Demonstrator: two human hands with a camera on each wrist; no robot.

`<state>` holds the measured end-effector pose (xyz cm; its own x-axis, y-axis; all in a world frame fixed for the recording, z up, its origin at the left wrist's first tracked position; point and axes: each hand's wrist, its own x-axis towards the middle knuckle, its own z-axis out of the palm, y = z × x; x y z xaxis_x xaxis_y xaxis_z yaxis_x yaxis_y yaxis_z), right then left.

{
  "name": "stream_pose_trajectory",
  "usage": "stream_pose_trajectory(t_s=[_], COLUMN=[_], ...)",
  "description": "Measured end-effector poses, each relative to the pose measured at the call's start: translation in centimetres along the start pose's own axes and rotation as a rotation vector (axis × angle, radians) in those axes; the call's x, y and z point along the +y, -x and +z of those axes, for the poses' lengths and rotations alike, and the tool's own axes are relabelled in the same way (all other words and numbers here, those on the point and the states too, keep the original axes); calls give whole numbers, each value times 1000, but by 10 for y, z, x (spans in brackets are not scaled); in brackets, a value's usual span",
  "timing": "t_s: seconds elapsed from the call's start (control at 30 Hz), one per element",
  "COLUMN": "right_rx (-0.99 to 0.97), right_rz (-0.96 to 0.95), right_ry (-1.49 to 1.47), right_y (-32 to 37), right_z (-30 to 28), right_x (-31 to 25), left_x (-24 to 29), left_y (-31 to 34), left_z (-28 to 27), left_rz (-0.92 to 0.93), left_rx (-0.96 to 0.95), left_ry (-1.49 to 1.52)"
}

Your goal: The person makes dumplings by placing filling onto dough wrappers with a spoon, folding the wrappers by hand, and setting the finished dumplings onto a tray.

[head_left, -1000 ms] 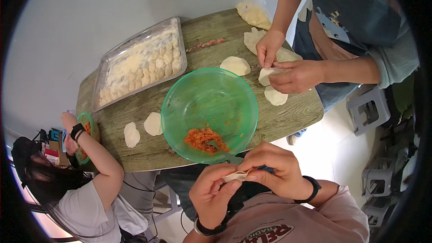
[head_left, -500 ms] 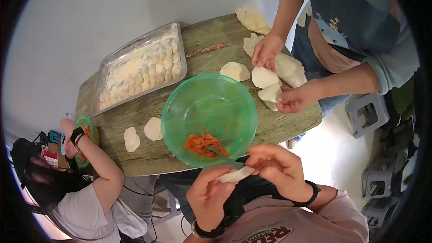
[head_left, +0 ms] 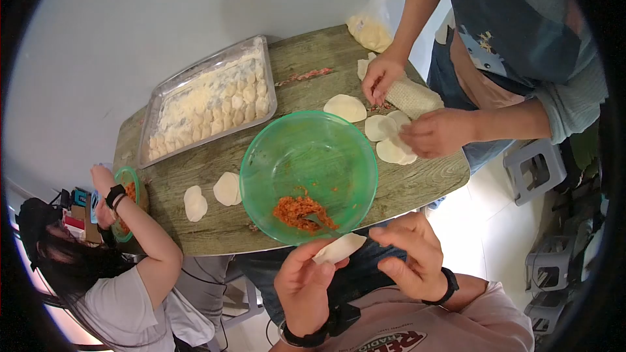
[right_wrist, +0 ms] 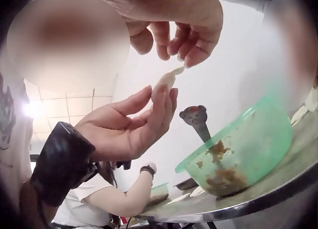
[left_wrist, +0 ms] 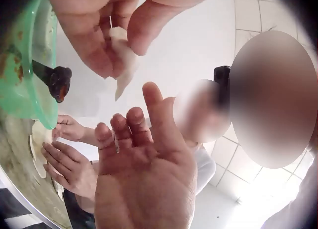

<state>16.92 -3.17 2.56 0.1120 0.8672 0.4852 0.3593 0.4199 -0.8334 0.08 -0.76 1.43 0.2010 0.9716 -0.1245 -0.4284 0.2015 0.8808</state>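
My left hand [head_left: 301, 287] pinches a folded white dumpling [head_left: 342, 248] between thumb and fingers, just over the near rim of the green bowl. In the left wrist view, the dumpling [left_wrist: 124, 55] shows a thin pale edge pointing down. To its right, my right hand [head_left: 414, 257] is spread and holds nothing, its thumb apart from the fingers. The right wrist view has those fingertips close above the dumpling's tip [right_wrist: 176, 70]. Inside the green bowl [head_left: 310, 117] lies orange minced filling [head_left: 297, 210], with a spoon [right_wrist: 198, 122] whose handle ends in a bear shape.
A metal tray [head_left: 272, 94] of floured dumplings stands at the back left. Round wrappers [head_left: 227, 189] lie left of the bowl, others [head_left: 391, 146] right of it by another person's hands [head_left: 443, 132]. At far left, a second person works at a smaller bowl [head_left: 124, 173].
My right hand has let go of the dumpling and drawn away to the right, while my left keeps it. The person opposite has laid wrappers down on the table.
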Motion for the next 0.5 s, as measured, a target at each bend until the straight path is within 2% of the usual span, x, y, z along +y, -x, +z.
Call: stream_pose_trajectory(t_s=[0.07, 0.13, 0.17, 0.23, 0.33, 0.5], right_rx=[34, -23, -21, -67, -125, -94], right_rz=[38, 335, 337, 584, 691, 615], right_ry=[-12, -333, -333, -700, -822, -824], right_y=[1, 3, 4, 5, 5, 6], right_z=[2, 3, 4, 5, 2, 1], right_x=[1, 3, 5, 7, 7, 10], left_x=[0, 0, -1, -2, -4, -2], left_y=[1, 2, 3, 3, 4, 5], left_z=[0, 2, 3, 3, 2, 3], left_rz=[-3, -8, 22, 51, 54, 12], left_rx=[-19, -34, -67, -101, -143, -133], left_ry=[16, 29, 38, 47, 18, -33])
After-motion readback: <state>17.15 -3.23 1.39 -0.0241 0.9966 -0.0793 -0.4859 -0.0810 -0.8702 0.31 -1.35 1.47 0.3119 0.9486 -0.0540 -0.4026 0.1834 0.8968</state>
